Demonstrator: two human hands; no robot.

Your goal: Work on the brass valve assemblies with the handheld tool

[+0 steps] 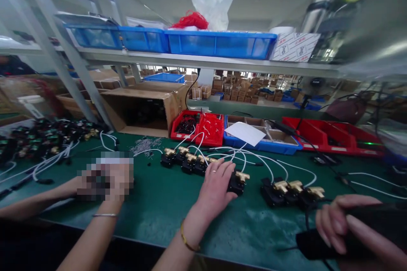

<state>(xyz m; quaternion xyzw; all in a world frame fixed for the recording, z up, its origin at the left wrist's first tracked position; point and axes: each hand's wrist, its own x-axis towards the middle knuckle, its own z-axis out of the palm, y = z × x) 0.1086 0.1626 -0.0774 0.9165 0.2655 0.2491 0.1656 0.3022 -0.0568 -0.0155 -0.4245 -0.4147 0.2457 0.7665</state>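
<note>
My left hand, with a gold bracelet at the wrist, reaches over a row of black valve units with brass fittings. Its thumb and fingers lie around the black valve unit at the row's right end; more valve units stand to its left. On the right, my right hand has its fingers curled against a dark corded device, whose exact kind is unclear. Just beyond that hand is another group of brass-fitted valve units. White cables run from the units across the green bench.
A co-worker's hands, blurred out, work at the left. Red bins, a blue divided tray and an open carton line the back. Blue bins sit on the overhead shelf. Piled units lie far left.
</note>
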